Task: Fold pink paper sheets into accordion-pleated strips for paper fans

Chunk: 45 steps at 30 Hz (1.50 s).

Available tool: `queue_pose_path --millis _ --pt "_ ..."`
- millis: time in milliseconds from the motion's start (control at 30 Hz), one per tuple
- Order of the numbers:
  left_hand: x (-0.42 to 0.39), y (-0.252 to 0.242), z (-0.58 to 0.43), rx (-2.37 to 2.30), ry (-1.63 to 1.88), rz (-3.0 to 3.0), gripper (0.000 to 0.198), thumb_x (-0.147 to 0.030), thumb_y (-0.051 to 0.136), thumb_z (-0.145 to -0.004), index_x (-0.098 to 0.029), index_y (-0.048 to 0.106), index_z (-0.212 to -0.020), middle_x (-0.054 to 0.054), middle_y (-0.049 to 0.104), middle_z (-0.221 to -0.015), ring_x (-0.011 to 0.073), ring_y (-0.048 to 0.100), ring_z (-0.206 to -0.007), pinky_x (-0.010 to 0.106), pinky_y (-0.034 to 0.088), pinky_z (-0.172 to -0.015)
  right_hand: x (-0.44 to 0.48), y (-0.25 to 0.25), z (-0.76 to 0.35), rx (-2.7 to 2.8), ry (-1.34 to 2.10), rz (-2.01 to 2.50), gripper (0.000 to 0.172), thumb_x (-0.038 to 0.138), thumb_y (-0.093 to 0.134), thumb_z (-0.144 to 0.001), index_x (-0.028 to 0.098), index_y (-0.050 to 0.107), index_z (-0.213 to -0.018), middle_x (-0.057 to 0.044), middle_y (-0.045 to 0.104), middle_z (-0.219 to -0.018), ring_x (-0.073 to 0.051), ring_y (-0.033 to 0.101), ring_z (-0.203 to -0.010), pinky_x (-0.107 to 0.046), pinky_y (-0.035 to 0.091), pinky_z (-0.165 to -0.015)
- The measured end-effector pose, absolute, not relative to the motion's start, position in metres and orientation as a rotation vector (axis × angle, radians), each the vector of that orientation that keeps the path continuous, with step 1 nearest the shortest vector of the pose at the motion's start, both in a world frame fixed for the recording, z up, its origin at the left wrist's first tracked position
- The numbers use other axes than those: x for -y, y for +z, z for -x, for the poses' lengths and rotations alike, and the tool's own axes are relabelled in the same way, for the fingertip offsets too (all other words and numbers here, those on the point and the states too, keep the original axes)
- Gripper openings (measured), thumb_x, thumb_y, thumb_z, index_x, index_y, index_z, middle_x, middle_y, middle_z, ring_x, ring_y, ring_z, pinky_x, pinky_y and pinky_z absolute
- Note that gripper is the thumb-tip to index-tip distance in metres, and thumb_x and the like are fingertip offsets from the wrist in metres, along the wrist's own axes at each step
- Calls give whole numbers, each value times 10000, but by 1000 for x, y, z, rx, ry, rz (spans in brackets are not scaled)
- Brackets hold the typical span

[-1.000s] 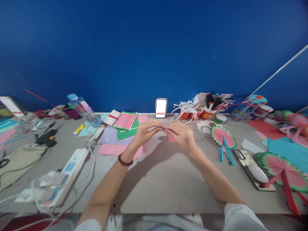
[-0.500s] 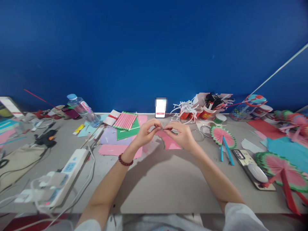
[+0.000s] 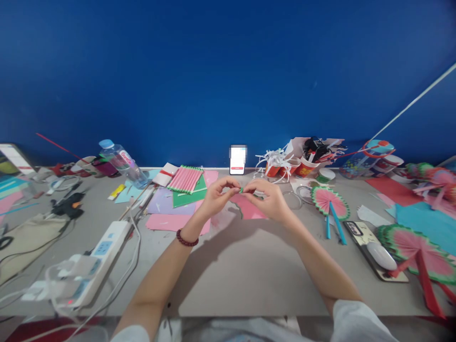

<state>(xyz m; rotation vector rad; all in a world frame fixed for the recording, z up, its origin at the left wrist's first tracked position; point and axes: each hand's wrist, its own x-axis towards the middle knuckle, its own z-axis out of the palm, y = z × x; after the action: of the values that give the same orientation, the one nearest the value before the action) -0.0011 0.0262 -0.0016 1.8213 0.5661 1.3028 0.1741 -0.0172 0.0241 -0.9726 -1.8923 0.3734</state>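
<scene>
My left hand (image 3: 220,195) and my right hand (image 3: 266,194) meet near the middle of the table. Their fingertips pinch a small green edge (image 3: 241,190) between them. Below it a pink paper piece (image 3: 252,208) with a thin green border shows, partly hidden by my right hand; whether it joins the pinched green bit is too unclear to tell. A lit phone (image 3: 237,160) stands upright against the wall behind my hands.
Left are a pleated pink-green paper (image 3: 185,179), colored sheets (image 3: 164,201), a bottle (image 3: 127,164) and a power strip (image 3: 102,251). Right are cups of paper strips (image 3: 276,164), watermelon fans (image 3: 330,203), and a mouse (image 3: 381,256) on a phone (image 3: 366,249).
My fingertips have shifted slightly, and more of the green edge shows between them. The pink paper below has moved a little up and left.
</scene>
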Motion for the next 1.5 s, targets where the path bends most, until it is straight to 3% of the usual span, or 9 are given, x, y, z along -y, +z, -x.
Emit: queue_pose_path --millis 367,1133,1500 --pt "-27 1 7 -536 1337 -1888 88 -256 675 -793 -187 704 -840 75 702 -901 170 643 -867 332 521 -799 17 22 -172 1831 286 917 93 174 580 -822 212 663 -799 -27 701 -796 -154 635 -738 -293 502 -694" --pt "-25 -1 4 -568 1341 -1800 126 -299 679 -783 -174 689 -791 79 710 -861 168 653 -825 333 541 -775 25 20 -169 1678 257 1049 90 251 627 -810 219 707 -781 -19 715 -757 -157 642 -666 -283 514 -646" --pt "-28 3 5 -567 1214 -1708 174 -304 668 -798 -198 706 -931 75 686 -937 160 634 -869 265 528 -722 22 19 -170 1662 288 1084 65 225 628 -790 205 681 -758 -14 696 -719 -147 621 -636 -276 511 -631"
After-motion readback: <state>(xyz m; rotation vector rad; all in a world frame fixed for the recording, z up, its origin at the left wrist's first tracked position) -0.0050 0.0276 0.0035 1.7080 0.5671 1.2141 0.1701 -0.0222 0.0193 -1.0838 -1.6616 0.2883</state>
